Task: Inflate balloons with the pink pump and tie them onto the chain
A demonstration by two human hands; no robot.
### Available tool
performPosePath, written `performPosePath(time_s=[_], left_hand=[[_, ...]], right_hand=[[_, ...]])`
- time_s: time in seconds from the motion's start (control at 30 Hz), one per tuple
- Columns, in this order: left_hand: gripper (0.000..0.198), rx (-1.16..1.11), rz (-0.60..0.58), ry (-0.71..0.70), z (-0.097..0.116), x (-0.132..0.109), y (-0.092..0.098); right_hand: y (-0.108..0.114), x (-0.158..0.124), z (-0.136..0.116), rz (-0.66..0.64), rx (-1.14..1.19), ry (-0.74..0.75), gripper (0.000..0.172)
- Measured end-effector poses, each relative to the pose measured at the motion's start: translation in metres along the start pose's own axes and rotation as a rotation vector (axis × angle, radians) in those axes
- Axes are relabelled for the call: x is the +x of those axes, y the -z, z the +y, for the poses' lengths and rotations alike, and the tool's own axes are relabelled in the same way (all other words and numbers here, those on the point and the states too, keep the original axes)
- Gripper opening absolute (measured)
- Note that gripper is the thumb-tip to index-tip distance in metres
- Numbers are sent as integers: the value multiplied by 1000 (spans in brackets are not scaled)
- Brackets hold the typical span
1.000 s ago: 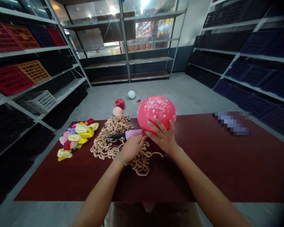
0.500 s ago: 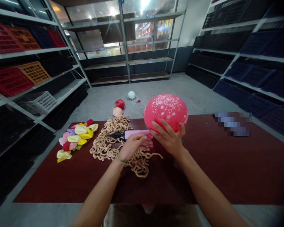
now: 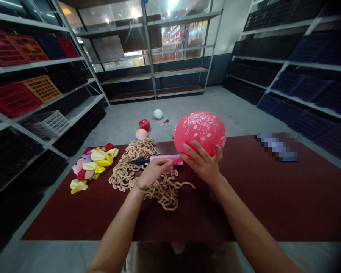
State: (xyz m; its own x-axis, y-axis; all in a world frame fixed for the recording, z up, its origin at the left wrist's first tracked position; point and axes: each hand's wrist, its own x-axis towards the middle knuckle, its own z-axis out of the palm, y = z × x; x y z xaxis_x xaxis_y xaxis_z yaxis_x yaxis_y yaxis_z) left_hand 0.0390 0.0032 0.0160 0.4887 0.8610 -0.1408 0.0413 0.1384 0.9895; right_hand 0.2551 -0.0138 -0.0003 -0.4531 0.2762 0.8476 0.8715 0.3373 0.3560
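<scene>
My right hand (image 3: 203, 163) cups the underside of an inflated red balloon (image 3: 200, 131) printed "Happy Birthday", fingers pressed against it. My left hand (image 3: 153, 172) is closed around a pink hand pump (image 3: 165, 158) with a black end, held level just above the table. The pump's tip meets the balloon's red neck (image 3: 177, 161) between my two hands. Both hands hover over a heap of tan curled cord (image 3: 139, 167) on the dark red table (image 3: 272, 197).
A pile of flat uninflated balloons (image 3: 92, 165) lies at the table's left. Three small inflated balloons (image 3: 144, 124) rest on the concrete floor beyond. Metal shelving with red, orange and white crates (image 3: 25, 91) lines the left; dark shelves line the right. A blurred object (image 3: 277, 146) sits far right.
The balloon and my right hand have shifted right and slightly up. My left hand slid back along the pump, exposing the balloon's neck at its tip.
</scene>
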Motion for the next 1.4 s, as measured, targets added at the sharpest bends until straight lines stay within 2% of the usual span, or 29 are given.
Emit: performPosePath(time_s=[0.17, 0.33, 0.5, 0.63, 0.7, 0.77, 0.8, 0.87, 0.9, 1.0, 1.07, 1.2, 1.3, 1.4], left_hand=[[26, 274, -22, -110, 14, -6, 3], [22, 369, 71, -179, 22, -8, -5], [23, 355, 288, -358, 11, 0, -1], [23, 173, 475, -428, -4, 5, 16], [22, 53, 568, -433, -10, 6, 27], [23, -44, 653, -433, -15, 7, 36], [23, -79, 688, -438, -17, 7, 40], [22, -124, 732, -456, -20, 9, 46], [22, -141, 739, -463, -21, 10, 47], [24, -181, 727, -453, -24, 13, 49], [26, -185, 717, -427, -26, 15, 49], [26, -161, 684, -420, -31, 16, 46], [26, -146, 641, -436, -33, 16, 45], [27, -152, 613, -428, -34, 17, 43]], right_hand=[[6, -6, 1, -49, -19, -35, 32], [10, -5, -3, -69, -27, -63, 33], [8, 4, -12, -88, -87, -30, 44], [3, 1, -14, -93, -112, -81, 58], [1, -2, -13, -82, -72, -123, 60], [1, -3, -13, -97, 35, -178, 52], [1, -2, -13, -147, 125, -191, 42], [1, -1, -13, -350, 377, -181, 22], [1, 0, -13, -491, 519, -170, 18], [-3, -3, -16, -886, 855, -161, 17], [-7, -7, -18, -1008, 948, -166, 15], [-14, -13, -20, -1039, 993, -208, 9], [-16, -15, -14, -1022, 1164, -399, 13], [-18, -16, -9, -900, 1278, -620, 11]])
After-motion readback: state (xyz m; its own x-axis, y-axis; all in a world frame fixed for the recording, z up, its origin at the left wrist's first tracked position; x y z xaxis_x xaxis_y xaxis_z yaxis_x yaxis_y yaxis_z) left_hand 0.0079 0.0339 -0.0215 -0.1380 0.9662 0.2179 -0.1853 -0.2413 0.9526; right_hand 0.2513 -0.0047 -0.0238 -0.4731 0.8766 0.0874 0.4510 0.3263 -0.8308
